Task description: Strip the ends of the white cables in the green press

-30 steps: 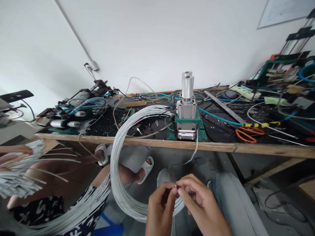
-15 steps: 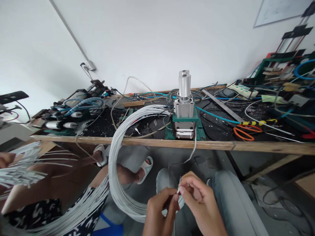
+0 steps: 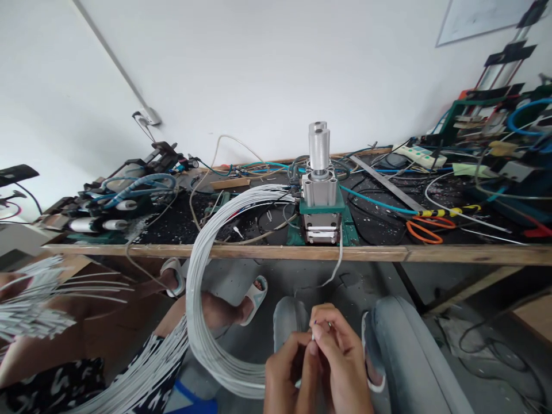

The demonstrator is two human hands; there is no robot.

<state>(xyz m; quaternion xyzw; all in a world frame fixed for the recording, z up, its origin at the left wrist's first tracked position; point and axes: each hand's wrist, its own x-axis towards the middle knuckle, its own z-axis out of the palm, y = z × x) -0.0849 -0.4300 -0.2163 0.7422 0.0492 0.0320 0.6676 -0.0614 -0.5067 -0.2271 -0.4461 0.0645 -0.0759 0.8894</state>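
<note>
Low in the middle of the view, over my knees, my left hand (image 3: 288,376) and my right hand (image 3: 340,359) meet in a pinch on the end of a thin white wire (image 3: 312,335). Both hands are closed, fingertips touching. A big coil of white wire (image 3: 202,322) hangs from the bench down to my hands. On the bench straight ahead stands a small pneumatic press (image 3: 319,190) on a green base.
The wooden bench edge (image 3: 431,253) runs across the view, littered with hoses, cables and orange scissors (image 3: 425,228). At left another person's hand (image 3: 11,282) holds a bundle of cut white wires (image 3: 30,313); their sandalled feet (image 3: 254,296) rest under the bench.
My hands have dropped lower and drawn closer together on the wire end. The view has shifted slightly, and the person at left has moved their bundle a little.
</note>
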